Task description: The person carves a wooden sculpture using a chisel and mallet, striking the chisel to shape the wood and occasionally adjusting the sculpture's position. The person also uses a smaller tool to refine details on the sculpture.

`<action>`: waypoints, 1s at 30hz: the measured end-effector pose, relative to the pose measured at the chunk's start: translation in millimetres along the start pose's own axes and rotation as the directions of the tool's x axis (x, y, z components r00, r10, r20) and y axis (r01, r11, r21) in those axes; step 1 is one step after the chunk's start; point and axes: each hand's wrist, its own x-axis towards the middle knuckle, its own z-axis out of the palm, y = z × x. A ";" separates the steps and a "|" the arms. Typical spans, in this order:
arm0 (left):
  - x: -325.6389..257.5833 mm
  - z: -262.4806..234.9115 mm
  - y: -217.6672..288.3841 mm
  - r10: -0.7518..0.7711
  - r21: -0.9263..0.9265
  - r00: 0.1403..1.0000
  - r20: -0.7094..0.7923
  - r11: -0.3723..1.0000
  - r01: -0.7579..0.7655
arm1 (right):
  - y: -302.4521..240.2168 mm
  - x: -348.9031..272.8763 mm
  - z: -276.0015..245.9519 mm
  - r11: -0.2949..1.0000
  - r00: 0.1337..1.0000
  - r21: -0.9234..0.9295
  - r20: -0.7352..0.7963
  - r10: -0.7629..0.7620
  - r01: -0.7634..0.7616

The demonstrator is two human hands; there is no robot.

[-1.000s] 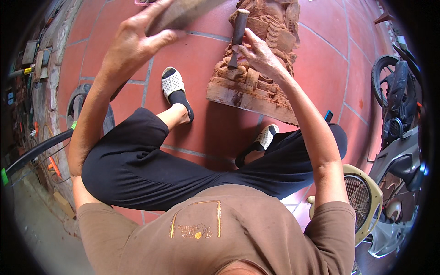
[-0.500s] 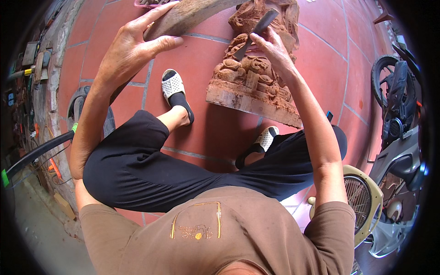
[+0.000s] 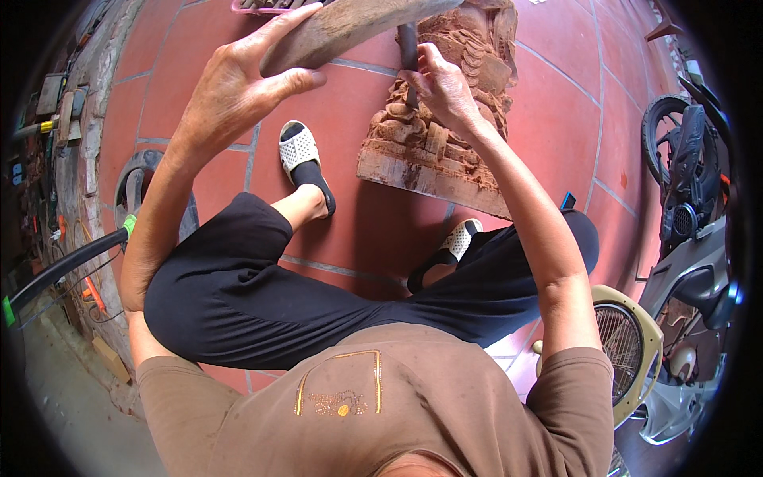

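Observation:
My left hand grips one end of a thick, worn wooden mallet, thumb below it and fingers along its upper side. The mallet's far end reaches right, level with the top of a dark metal chisel. My right hand is closed round the chisel, which stands nearly upright in the view. Its lower end meets the reddish-brown wood carving, though the exact contact is hard to make out. Deep relief shapes cover the carving, which lies on the floor beyond my feet; my right hand hides part of it.
Red floor tiles surround the carving. A beige fan and a motorbike stand at the right. To the left are a black tube with green tape, a tyre and a wall ledge with tools. A pink basket shows at the top.
My right hand has shifted left and the chisel has swung from a slant to nearly upright. My left hand and the mallet have moved slightly right.

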 end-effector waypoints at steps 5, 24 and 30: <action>2.8 -1.0 6.4 -0.163 0.209 0.980 0.112 0.968 0.137 | -9.4 -1.1 0.1 1.000 0.998 -0.006 0.059 -0.018 0.018; 1.3 1.5 -5.9 -0.074 -0.060 0.997 -0.009 0.995 0.073 | 25.1 -1.7 -22.0 0.910 0.978 0.361 0.119 0.170 -0.202; 4.2 -8.1 11.9 -0.239 -0.127 0.970 0.054 0.962 0.244 | 26.5 -0.3 -28.9 0.850 0.992 0.515 0.011 0.124 -0.111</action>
